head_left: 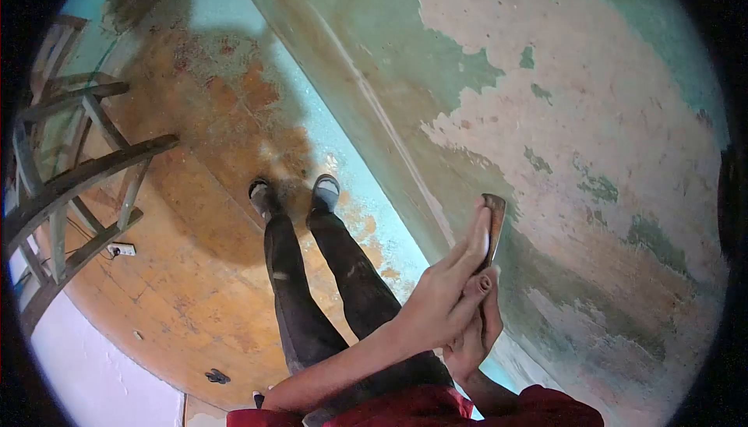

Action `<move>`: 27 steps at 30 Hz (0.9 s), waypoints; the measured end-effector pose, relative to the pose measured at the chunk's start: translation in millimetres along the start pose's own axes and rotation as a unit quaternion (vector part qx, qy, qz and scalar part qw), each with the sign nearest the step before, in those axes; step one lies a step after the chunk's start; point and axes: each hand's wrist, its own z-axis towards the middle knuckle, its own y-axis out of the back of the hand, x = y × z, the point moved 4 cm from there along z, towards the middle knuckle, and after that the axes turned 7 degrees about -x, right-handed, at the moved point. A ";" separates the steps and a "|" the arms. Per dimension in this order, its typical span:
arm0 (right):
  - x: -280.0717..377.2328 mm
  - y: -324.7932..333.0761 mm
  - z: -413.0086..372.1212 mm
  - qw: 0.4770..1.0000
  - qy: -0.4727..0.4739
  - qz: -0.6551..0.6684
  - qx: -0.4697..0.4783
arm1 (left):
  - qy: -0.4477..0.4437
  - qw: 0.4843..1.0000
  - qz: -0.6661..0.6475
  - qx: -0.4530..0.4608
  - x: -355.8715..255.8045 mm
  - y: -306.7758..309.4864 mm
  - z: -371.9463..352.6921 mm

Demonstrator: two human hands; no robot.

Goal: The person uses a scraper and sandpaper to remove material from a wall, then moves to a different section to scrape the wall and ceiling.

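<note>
A worn metal scraper (496,223), with a brownish blade, is held up against the wall with peeling green paint (538,263). My left hand (444,294) lies along the blade, fingers stretched together and thumb bent over near its lower end. Below it, my right hand (474,341) is closed around the lower part of the tool, most of which is hidden by the two hands. Beside the blade, a large bare pinkish patch (561,115) spreads over the wall where the green coat is gone.
A wooden ladder-like frame (93,178) stands at the left. A white power strip (121,249) with a cable lies beside it. Paint flakes and dust cover the orange floor (195,287), and a small dark object (217,376) lies near the bottom. My feet (326,193) stand close to the wall.
</note>
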 end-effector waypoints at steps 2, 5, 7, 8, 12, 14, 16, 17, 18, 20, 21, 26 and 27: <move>1.4 10.2 -13.4 0.917 0.167 -0.362 0.031 | -0.015 1.000 0.007 0.008 -8.6 -6.1 -0.7; 11.6 13.1 -25.0 0.913 0.243 -0.327 0.004 | -0.051 0.999 0.008 0.014 -19.9 -16.9 -4.7; -4.2 20.9 -26.4 0.980 0.148 0.116 0.058 | -0.069 0.997 -0.004 0.019 -20.7 -26.9 -9.7; -5.4 24.4 -29.0 0.985 0.140 0.087 0.042 | -0.079 0.997 0.004 0.010 -17.4 -31.1 -12.4; -5.0 23.8 -27.9 0.984 0.110 -0.005 -0.140 | -0.089 0.995 0.045 0.007 -16.5 -34.9 -12.0; -27.6 43.3 -24.1 0.990 0.131 0.036 -0.042 | -0.096 0.994 0.047 0.005 -15.7 -33.4 -10.1; -42.9 51.5 -22.5 0.984 0.151 0.073 0.058 | -0.103 0.994 0.047 -0.002 -17.4 -28.1 -3.3; -49.3 55.9 -22.4 0.985 0.152 0.066 0.046 | -0.101 0.993 0.057 0.001 -20.3 -23.1 2.0; -55.0 58.5 -22.0 0.986 0.153 0.060 0.034 | -0.100 0.993 0.068 0.004 -20.6 -20.1 3.8; -64.6 62.1 -21.5 0.986 0.158 0.049 0.009 | -0.097 0.994 0.054 0.015 -15.2 -23.2 -3.9; -67.9 63.6 -21.2 0.986 0.162 0.043 -0.004 | -0.097 0.994 0.039 0.024 -14.3 -25.7 -6.4; -81.4 74.2 -22.0 0.982 0.178 0.009 -0.066 | -0.113 0.992 0.055 -0.014 -23.1 -15.8 4.9; -85.6 73.1 -21.8 0.980 0.180 0.006 -0.079 | -0.130 0.990 0.059 -0.015 -24.3 -10.3 8.2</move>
